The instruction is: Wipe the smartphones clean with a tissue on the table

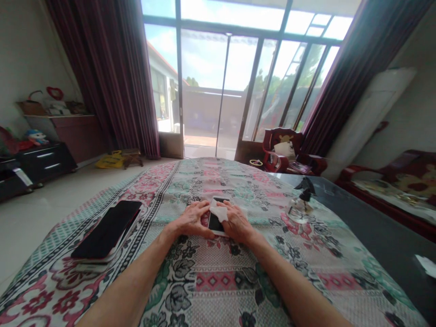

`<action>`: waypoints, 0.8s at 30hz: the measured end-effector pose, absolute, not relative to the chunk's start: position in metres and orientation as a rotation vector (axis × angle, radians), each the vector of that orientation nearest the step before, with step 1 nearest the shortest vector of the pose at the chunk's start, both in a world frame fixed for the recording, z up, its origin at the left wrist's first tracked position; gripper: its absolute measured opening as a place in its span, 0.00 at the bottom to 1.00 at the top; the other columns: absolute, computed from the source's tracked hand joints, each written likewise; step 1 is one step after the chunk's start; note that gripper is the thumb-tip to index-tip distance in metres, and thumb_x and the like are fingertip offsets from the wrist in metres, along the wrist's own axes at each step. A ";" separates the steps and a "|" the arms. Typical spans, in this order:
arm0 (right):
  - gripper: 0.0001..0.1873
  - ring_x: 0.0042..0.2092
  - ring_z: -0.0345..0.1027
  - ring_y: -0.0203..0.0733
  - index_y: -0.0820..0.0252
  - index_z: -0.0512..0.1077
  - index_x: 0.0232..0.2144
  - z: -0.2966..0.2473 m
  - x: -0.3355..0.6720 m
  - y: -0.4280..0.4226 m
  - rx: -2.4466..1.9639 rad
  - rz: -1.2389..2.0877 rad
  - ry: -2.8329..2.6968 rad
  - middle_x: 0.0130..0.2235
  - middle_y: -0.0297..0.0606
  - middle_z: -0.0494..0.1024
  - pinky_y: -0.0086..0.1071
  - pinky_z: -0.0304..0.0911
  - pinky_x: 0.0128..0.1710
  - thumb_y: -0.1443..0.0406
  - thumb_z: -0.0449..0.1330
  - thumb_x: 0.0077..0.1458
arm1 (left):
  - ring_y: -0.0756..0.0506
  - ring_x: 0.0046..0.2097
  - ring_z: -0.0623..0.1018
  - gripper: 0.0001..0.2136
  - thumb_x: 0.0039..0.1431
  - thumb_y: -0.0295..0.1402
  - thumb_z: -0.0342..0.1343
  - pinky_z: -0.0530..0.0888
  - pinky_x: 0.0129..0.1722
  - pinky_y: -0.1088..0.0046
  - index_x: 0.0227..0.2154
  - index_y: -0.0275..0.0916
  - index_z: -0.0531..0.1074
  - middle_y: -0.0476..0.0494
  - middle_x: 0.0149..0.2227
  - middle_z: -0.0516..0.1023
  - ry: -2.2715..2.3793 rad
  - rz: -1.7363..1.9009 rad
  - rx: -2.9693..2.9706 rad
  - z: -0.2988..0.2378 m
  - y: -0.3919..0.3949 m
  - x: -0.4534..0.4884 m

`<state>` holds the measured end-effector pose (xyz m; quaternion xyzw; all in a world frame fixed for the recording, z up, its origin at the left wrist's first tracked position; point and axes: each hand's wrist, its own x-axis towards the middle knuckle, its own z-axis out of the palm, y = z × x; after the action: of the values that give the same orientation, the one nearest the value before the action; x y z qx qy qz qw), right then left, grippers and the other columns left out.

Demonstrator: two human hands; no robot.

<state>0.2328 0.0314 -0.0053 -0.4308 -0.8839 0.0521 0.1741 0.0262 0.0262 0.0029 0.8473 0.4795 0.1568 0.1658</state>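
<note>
A white-framed smartphone (214, 224) with a dark screen lies face up on the patterned tablecloth (218, 259), straight in front of me. My left hand (192, 219) steadies it from the left, thumb at the near edge and fingers along the side toward the far end. Pressed over the screen is a white tissue (220, 213), pinched in my right hand (238, 223). The right hand's fingers rest on the phone's upper and right part and partly cover it.
Left on the cloth lies a stack (107, 231) of flat things with a black top. To the right stands a clear glass object (299, 210) with a dark horse-like figure (305, 188) by it. A dark tabletop (371, 236) extends beyond the cloth, with a red wooden chair (282, 150) behind.
</note>
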 end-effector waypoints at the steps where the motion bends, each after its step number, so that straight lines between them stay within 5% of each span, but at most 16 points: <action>1: 0.27 0.62 0.53 0.49 0.57 0.65 0.57 -0.006 0.232 0.037 -1.200 0.139 -2.507 0.60 0.39 0.65 0.44 0.49 0.60 0.70 0.49 0.55 | 0.33 0.63 0.56 0.43 0.35 0.50 0.66 0.54 0.62 0.59 0.59 0.46 0.62 0.44 0.63 0.59 1.362 0.444 2.413 0.004 0.026 0.026; 13: 0.17 0.54 0.64 0.45 0.56 0.71 0.47 0.005 0.219 0.080 -1.126 0.125 -2.537 0.51 0.41 0.75 0.37 0.54 0.58 0.68 0.50 0.58 | 0.33 0.63 0.57 0.46 0.36 0.58 0.63 0.56 0.62 0.57 0.60 0.45 0.60 0.44 0.65 0.56 1.397 0.459 2.459 -0.006 0.032 0.025; 24: 0.25 0.61 0.57 0.46 0.55 0.68 0.53 -0.002 0.235 0.043 -0.934 0.190 -2.588 0.60 0.37 0.65 0.42 0.49 0.62 0.71 0.48 0.54 | 0.35 0.60 0.62 0.44 0.34 0.56 0.64 0.59 0.60 0.60 0.57 0.47 0.62 0.46 0.62 0.61 1.459 0.508 2.489 -0.007 0.030 0.030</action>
<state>0.2346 0.0432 -0.0022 -0.3326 -0.9211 0.0675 0.1908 0.0303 0.0300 -0.0068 0.8448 0.4954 0.1725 0.1059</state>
